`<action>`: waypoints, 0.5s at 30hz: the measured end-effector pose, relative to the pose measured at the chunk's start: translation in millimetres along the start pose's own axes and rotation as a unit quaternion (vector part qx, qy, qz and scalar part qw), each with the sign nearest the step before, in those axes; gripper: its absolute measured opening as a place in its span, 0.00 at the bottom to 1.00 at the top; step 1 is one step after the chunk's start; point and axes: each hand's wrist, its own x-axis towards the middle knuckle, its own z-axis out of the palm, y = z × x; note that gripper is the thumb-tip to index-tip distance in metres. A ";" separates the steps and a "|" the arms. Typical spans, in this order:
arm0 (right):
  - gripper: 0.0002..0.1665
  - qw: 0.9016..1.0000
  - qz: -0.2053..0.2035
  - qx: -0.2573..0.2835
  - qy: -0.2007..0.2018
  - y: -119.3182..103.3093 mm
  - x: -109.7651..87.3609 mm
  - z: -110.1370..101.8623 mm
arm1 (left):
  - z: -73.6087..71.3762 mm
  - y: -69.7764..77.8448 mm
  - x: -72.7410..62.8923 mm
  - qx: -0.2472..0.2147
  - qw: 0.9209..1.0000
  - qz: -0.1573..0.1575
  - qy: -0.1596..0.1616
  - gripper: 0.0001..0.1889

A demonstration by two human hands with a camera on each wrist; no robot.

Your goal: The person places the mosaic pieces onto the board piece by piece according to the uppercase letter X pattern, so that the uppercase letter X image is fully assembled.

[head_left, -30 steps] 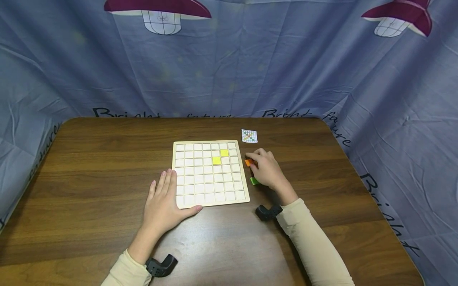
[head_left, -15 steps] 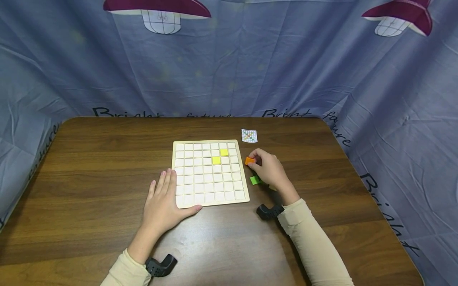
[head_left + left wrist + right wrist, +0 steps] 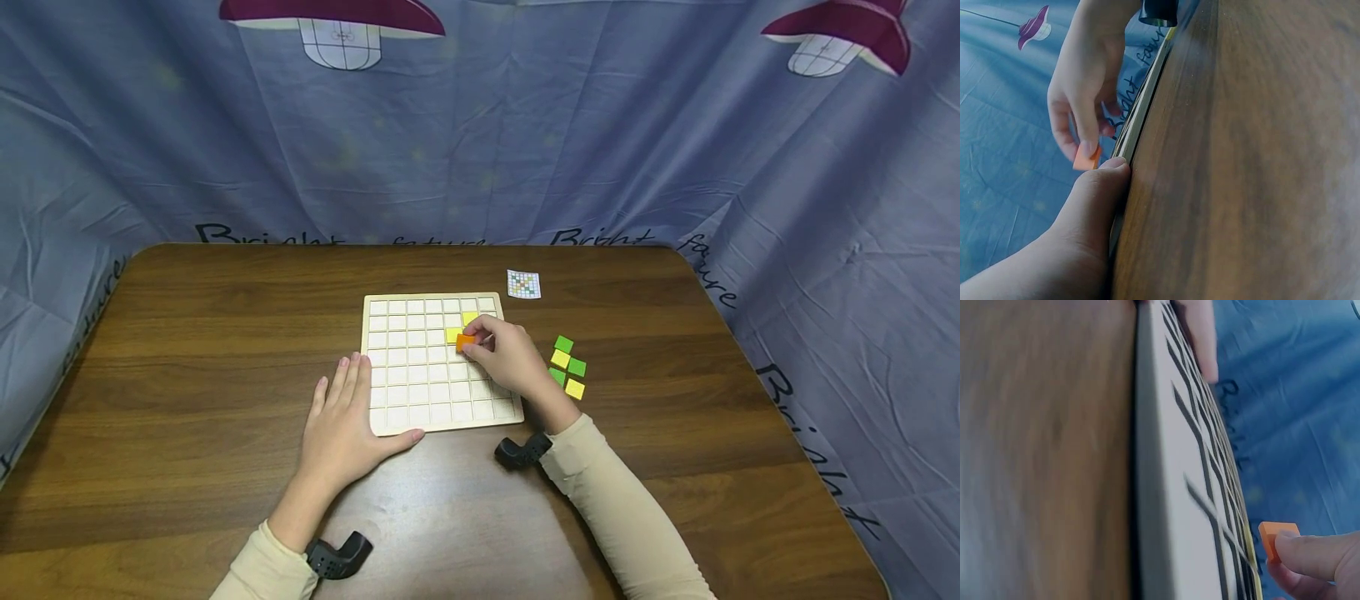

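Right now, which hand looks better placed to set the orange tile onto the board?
The right hand, probably: it pinches the orange tile above the gridded board. The left hand rests at the board's left and near edges, holding no tile.

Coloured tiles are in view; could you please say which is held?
The orange tile, pinched by the right hand over the board; it alone is orange, while the yellow tiles and green tiles lie unheld.
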 end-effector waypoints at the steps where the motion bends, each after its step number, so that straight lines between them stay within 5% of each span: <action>1: 0.07 1.000 -0.003 0.000 -0.004 -2.9 0.8 3.6 | 0.0 -0.1 0.0 0.001 1.000 0.000 0.000 0.72; 15: 0.06 0.997 -0.050 -0.060 -0.006 -18.8 4.8 27.2 | -2.0 1.0 -0.1 0.005 1.000 0.000 -0.004 0.71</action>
